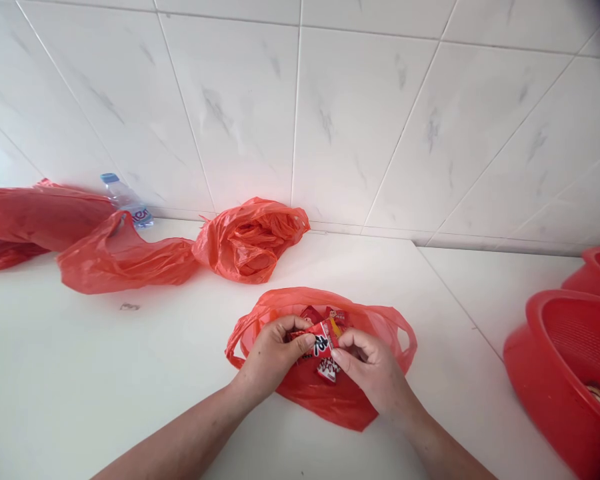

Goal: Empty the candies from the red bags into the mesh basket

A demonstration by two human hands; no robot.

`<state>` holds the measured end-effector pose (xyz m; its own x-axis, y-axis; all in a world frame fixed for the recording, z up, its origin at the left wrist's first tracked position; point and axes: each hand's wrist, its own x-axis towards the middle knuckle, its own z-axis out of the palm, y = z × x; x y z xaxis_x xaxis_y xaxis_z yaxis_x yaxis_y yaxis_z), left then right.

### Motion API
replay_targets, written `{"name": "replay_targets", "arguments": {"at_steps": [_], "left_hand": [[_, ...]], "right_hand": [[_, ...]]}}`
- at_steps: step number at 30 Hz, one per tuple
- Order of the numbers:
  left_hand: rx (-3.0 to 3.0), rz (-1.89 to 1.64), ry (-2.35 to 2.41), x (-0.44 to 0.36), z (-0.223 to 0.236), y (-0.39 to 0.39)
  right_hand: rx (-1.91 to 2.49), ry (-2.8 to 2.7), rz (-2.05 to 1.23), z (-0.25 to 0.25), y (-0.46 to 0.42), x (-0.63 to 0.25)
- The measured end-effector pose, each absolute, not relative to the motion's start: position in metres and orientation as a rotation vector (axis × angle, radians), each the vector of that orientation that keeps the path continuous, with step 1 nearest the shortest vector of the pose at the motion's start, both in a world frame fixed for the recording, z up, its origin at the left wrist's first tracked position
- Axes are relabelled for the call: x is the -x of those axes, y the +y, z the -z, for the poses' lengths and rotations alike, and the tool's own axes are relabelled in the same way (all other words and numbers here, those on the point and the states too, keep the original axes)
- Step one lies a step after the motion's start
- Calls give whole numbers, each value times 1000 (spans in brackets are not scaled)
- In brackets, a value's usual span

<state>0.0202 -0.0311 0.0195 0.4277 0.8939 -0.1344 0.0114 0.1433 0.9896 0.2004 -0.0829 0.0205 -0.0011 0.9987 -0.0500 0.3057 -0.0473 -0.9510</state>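
Observation:
Between my two hands is a small red snack packet (321, 339) with black and white lettering and a yellow patch at its upper right. My left hand (275, 350) pinches its left end between thumb and fingers. At the right end, the thumb and fingers of my right hand (367, 363) are closed on the packet's edge. Both hands are over an open red plastic bag (340, 405) lying on the white surface. Inside the bag are several more small red packets (329, 369), partly hidden by my hands.
A crumpled red plastic bag (245, 247) lies near the tiled wall (350, 120), joined or touching another red bag (130, 260) on its left. A larger red bag (40, 217) and a tilted clear bottle (130, 203) are farther left. Red plastic baskets (540, 373) stand at the right.

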Motion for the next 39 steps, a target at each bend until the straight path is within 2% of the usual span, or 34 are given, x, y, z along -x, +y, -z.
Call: {"name": "replay_targets", "arguments": {"at_steps": [29, 39], "left_hand": [[-1366, -794, 1004, -22, -19, -31], [-1342, -736, 899, -22, -23, -35]], "right_hand": [[1497, -1409, -1078, -26, -85, -197], [1482, -1419, -1063, -24, -84, -199]]}}
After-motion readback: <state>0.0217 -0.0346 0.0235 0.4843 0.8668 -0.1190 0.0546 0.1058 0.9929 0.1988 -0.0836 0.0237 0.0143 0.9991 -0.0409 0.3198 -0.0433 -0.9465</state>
